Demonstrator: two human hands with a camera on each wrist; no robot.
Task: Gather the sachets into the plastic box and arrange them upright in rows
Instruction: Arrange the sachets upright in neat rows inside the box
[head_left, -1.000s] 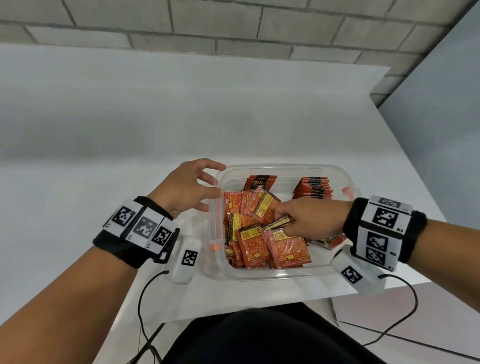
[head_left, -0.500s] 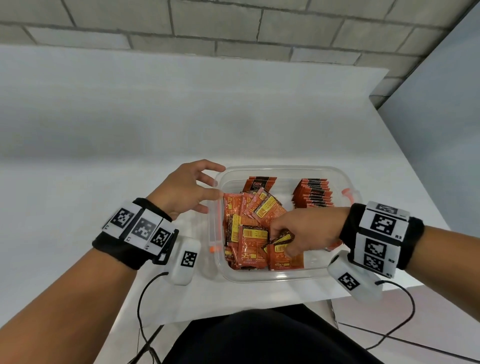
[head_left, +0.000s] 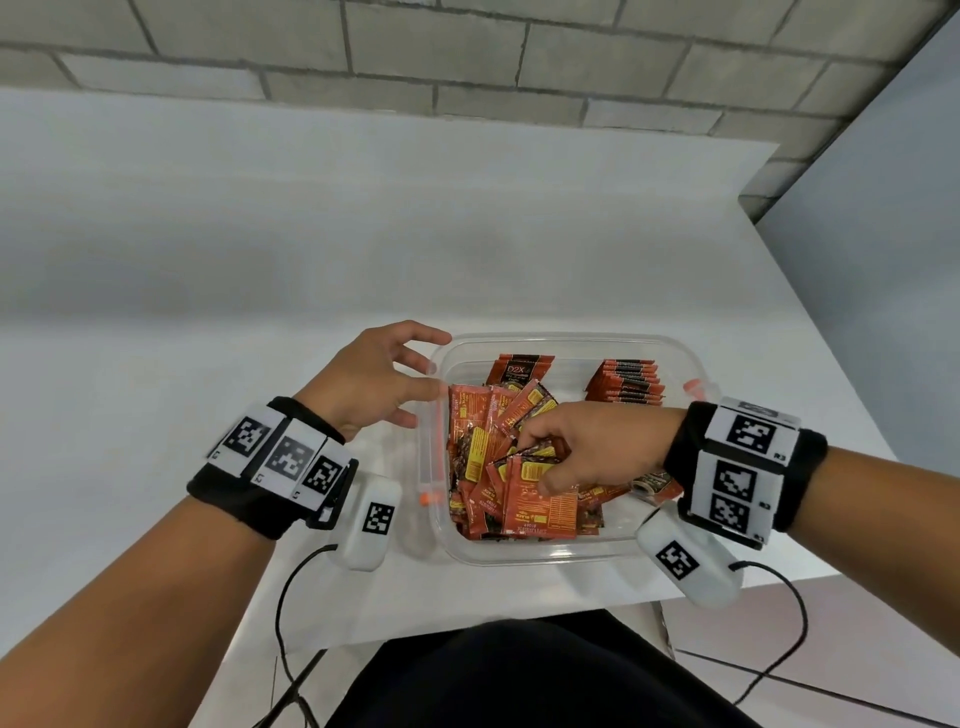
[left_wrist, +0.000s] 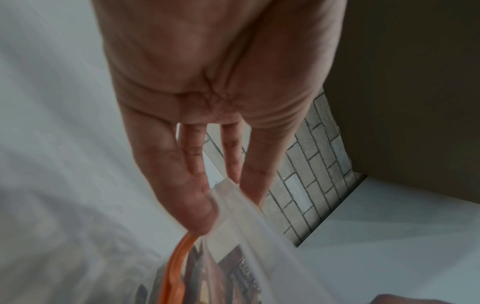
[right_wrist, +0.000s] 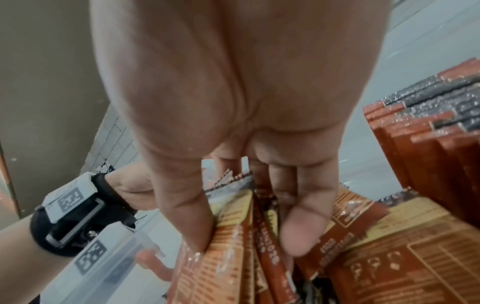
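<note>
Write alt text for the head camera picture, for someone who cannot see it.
A person's right hand pinches sachets in a loose heap inside a clear plastic box on a white table, while the left hand touches the box's left edge. At the box's far side, more sachets stand upright in a neat row.

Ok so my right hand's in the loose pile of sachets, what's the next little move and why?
Probably close the right hand on a few loose sachets, lift them and stand them beside the upright row at the far right. Most still lie jumbled flat, and the left hand already steadies the plastic box.
</note>
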